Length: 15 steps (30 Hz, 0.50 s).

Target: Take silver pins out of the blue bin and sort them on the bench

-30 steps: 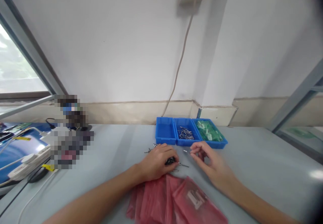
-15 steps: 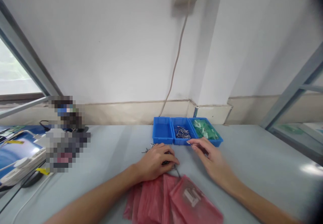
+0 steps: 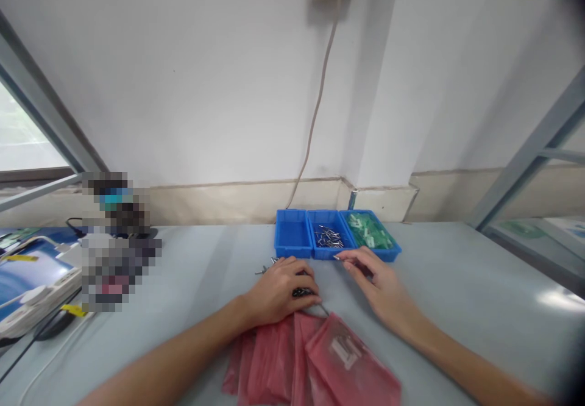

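Observation:
My left hand [image 3: 286, 290] curls over a small cluster of dark metal pieces [image 3: 302, 292], most of them hidden under the fingers. Thin silvery pieces [image 3: 261, 270] stick out past its far side on the table. Below that hand lie several overlapping red plastic bags [image 3: 274, 363]; the rightmost bag [image 3: 365, 369] shows white and metal parts through its film. In front of the blue bins, my right hand [image 3: 370, 275] pinches a small pointed metal screw [image 3: 337, 258] between thumb and index finger. The middle blue bin [image 3: 326, 254] holds many loose metal screws [image 3: 328, 237].
Beside the middle bin stand an empty blue bin [image 3: 293, 252] on the left and a blue bin [image 3: 397, 253] with small green bags [image 3: 368, 230] on the right. A power strip [image 3: 50, 293] and cables are at the far left. A wall backs the table [image 3: 183, 296].
Both hands stay in nearly the same places, the right still pinching the screw. My left fingers have shifted slightly, showing more of the dark metal pieces. The whole view has moved a little.

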Available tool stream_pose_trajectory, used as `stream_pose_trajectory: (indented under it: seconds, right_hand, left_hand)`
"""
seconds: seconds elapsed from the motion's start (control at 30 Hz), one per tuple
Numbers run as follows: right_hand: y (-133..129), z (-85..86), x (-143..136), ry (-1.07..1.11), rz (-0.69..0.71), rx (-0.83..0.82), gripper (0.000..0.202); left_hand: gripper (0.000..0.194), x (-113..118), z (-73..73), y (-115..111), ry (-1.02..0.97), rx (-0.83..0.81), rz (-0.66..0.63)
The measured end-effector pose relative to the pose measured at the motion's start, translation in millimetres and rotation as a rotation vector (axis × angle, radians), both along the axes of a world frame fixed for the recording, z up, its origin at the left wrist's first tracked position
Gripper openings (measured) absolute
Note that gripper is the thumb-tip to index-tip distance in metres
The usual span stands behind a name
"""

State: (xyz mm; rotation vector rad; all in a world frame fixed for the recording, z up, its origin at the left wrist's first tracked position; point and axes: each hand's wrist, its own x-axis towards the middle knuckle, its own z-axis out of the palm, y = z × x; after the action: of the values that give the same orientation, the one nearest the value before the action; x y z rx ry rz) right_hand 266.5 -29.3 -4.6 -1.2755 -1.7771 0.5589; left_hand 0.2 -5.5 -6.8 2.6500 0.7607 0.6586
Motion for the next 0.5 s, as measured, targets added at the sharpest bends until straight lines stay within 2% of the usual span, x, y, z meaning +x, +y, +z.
stream_pose_trajectory:
  seconds: [0.17,0.37,0.5]
  right_hand:
    - [0.5,-3.0,1.3,0.009,0.005,-0.005,0.025]
    - [1.0,-2.1,0.9,0.001,0.008,-0.016,0.025]
    - [0.9,-1.4,1.2,0.007,0.015,-0.018,0.025]
  left_hand:
    - [0.004,2.2,0.7,-0.1,-0.031,-0.011,0.012]
    - [0.024,1.3,-4.4,0.8,-0.023,-0.009,0.025]
    - [0.016,0.8,-1.3,-0.3,-0.018,-0.011,0.020]
